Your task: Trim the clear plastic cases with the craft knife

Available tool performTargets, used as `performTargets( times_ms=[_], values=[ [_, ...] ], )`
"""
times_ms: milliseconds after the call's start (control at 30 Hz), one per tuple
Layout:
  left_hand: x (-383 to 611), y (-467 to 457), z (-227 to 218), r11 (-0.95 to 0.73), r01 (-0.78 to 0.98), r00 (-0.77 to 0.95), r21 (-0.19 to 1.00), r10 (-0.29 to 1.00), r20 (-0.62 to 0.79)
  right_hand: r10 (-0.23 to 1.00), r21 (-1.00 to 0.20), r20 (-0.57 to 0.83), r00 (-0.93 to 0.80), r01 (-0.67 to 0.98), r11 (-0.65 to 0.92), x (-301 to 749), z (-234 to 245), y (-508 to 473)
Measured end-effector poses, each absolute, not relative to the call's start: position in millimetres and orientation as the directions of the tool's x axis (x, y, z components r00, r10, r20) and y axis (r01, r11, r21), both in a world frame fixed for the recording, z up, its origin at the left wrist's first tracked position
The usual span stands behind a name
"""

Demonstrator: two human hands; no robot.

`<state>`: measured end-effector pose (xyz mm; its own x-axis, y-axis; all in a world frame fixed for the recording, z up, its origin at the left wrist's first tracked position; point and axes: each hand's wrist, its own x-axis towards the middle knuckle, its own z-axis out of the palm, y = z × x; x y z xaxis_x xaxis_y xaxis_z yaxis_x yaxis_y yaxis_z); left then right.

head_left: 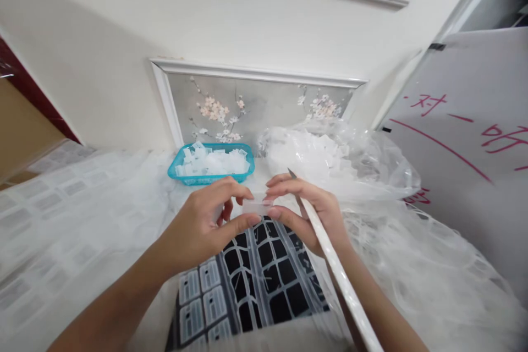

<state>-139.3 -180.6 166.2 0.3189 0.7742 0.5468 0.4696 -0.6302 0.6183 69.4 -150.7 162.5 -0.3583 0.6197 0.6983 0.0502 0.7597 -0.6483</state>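
Piece (257, 208): long axis crosswise.
Its ends are pinched, thumb to fingers, by left hand (208, 219) and right hand (328, 208), equally near.

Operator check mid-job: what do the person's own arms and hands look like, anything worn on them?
Both the left hand and the right hand are ungloved. The left forearm and right forearm are bare, with no sleeve in view. No ring, watch or marking shows.
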Motion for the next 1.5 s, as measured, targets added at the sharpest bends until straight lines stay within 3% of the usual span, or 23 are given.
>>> performTargets(
  times_ms=[133,233,367,467,600,733,933,1133,1200,1333,1500],
  values=[
    [-141.6,-183.4,167.2,-0.615,0.397,0.366,0.681,0.787,0.496,0.654,-0.707,0.66,-0.37,-0.01,0.707,69.9,161.9,-152.1],
    [-142.5,-183.9,165.1,-0.551,0.315,0.3,0.773,0.83,0.47,0.689,-0.744,0.635,-0.349,-0.039,0.667,69.4,162.3,-153.5],
    [-137.0,-181.2,164.2,-0.423,-0.14,0.138,0.896,0.887,0.44,0.715,-0.748,0.644,-0.27,-0.028,0.663,66.2,162.5,-153.4],
    [-129.3,-177.5,166.7,-0.264,-0.488,-0.028,0.832,0.957,0.287,0.639,-0.644,0.733,-0.231,0.065,0.762,59.9,159.4,-153.8],
    [-120.5,-171.3,163.4,-0.059,-0.705,-0.109,0.707,0.994,-0.026,0.419,-0.368,0.89,-0.182,0.257,0.894,45.5,148.9,-158.4],
    [-113.8,-169.5,154.3,0.018,-0.748,-0.124,0.664,0.978,-0.166,0.358,-0.277,0.909,-0.213,0.333,0.901,32.1,134.9,-163.6],
    [-110.4,-174.7,153.5,0.012,-0.717,-0.102,0.697,0.987,-0.122,0.424,-0.306,0.861,-0.28,0.381,0.873,27.7,127.4,-163.4],
    [-112.4,-171.4,145.7,0.012,-0.689,-0.105,0.724,0.988,-0.116,0.392,-0.244,0.857,-0.335,0.406,0.881,24.6,123.3,-162.0],
    [-111.4,-169.2,143.2,0.041,-0.727,-0.096,0.685,0.982,-0.16,0.426,-0.282,0.847,-0.318,0.411,0.867,22.4,120.2,-159.7],
    [-108.7,-162.3,141.1,0.06,-0.793,-0.105,0.606,0.967,-0.233,0.589,-0.484,0.762,-0.269,0.366,0.795,20.9,113.0,-150.5],
    [-118.8,-147.7,139.3,-0.035,-0.774,-0.249,0.632,0.935,-0.254,0.675,-0.602,0.711,-0.196,0.327,0.729,20.0,98.4,-124.0]
  ],
)
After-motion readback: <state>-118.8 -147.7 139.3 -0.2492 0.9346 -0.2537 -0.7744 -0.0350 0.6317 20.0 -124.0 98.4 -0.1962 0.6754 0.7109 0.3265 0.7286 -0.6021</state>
